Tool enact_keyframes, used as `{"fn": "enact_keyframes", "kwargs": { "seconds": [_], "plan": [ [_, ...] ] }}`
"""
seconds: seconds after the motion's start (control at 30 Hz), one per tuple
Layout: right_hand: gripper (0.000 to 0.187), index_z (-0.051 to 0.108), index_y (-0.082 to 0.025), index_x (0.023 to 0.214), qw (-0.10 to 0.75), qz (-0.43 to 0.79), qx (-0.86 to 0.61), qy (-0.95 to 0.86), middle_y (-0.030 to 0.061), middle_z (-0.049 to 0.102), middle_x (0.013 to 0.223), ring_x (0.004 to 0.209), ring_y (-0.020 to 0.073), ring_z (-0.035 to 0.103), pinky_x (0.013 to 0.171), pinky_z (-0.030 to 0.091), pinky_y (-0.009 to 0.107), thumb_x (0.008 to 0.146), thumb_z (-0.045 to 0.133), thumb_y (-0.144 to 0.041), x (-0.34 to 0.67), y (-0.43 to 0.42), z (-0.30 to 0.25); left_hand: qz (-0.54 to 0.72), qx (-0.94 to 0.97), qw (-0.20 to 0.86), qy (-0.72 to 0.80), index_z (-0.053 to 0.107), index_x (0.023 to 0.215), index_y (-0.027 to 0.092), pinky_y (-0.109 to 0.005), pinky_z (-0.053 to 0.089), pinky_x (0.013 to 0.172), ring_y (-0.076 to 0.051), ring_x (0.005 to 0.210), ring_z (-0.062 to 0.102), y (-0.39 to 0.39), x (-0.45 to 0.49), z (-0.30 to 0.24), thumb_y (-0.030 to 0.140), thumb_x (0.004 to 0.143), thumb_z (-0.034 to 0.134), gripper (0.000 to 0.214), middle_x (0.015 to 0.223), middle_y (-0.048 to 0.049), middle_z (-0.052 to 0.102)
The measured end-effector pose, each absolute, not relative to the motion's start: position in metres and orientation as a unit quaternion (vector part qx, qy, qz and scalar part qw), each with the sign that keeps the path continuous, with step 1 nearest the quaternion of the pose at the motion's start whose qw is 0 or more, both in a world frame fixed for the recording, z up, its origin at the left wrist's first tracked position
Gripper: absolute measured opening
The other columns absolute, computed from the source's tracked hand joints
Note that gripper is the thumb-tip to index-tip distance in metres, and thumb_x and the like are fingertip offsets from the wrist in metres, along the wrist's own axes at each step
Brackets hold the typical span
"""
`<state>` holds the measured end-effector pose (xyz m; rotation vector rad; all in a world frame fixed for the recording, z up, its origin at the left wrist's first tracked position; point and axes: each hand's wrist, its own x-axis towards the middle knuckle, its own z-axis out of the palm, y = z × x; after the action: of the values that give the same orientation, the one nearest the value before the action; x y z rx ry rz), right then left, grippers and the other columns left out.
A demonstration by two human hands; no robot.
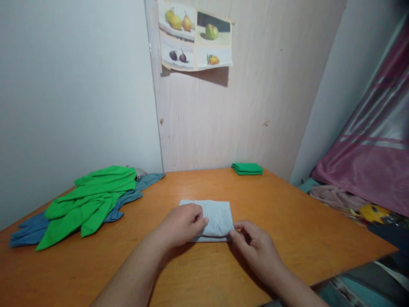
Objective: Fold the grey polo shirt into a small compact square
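Note:
A light grey cloth [217, 215], folded into a small rectangle, lies flat on the wooden table in front of me. Its upper layer stops a little short of the lower layer along the near edge. My left hand [187, 224] covers the cloth's left side, fingers curled and thumb pressed onto the fabric. What lies beneath that palm is hidden. At the near right corner, my right hand [252, 243] has the cloth's edge between thumb and forefinger, with the other fingers bent inward.
On the orange-brown table [204, 273], a loose bright green garment [96, 194] lies over blue-grey fabric [30, 230] at left. A folded green cloth [247, 169] sits at the back right. Walls border the back. A pink curtain [367, 170] hangs beyond the right edge.

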<state>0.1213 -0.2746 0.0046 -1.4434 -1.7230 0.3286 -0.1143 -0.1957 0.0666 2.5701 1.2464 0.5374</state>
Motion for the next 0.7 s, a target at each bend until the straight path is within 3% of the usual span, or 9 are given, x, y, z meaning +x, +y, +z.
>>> {"fn": "enact_keyframes", "kwargs": {
  "seconds": [0.27, 0.47, 0.7],
  "plan": [
    [0.03, 0.066, -0.02, 0.085, 0.425, 0.208, -0.566, -0.676, -0.001, 0.062, 0.069, 0.062, 0.0143, 0.054, 0.057, 0.038, 0.025, 0.091, 0.052, -0.046, 0.118, -0.268, 0.002, 0.155, 0.875, 0.112, 0.445, 0.06, 0.071, 0.02, -0.027, 0.026, 0.056, -0.016, 0.063, 0.051, -0.192, -0.117, 0.062, 0.044, 0.089, 0.051, 0.031, 0.074, -0.0021, 0.062],
    [0.033, 0.06, -0.021, 0.071, 0.335, 0.167, -0.596, -0.711, -0.0017, 0.061, 0.064, 0.061, 0.0142, 0.055, 0.059, 0.038, 0.024, 0.09, 0.051, -0.046, 0.123, -0.275, 0.011, 0.118, 0.876, 0.097, 0.457, 0.06, 0.07, 0.02, -0.026, 0.027, 0.054, -0.016, 0.065, 0.053, -0.19, -0.119, 0.061, 0.039, 0.088, 0.051, 0.028, 0.073, -0.0011, 0.063],
    [0.036, 0.065, -0.02, 0.074, 0.367, 0.198, -0.586, -0.695, -0.0008, 0.063, 0.064, 0.059, 0.0146, 0.054, 0.057, 0.039, 0.024, 0.088, 0.054, -0.051, 0.13, -0.273, 0.014, 0.141, 0.874, 0.064, 0.46, 0.061, 0.074, 0.021, -0.026, 0.029, 0.054, -0.016, 0.065, 0.055, -0.189, -0.119, 0.061, 0.037, 0.089, 0.05, 0.025, 0.076, -0.0015, 0.064]
  ]
}}
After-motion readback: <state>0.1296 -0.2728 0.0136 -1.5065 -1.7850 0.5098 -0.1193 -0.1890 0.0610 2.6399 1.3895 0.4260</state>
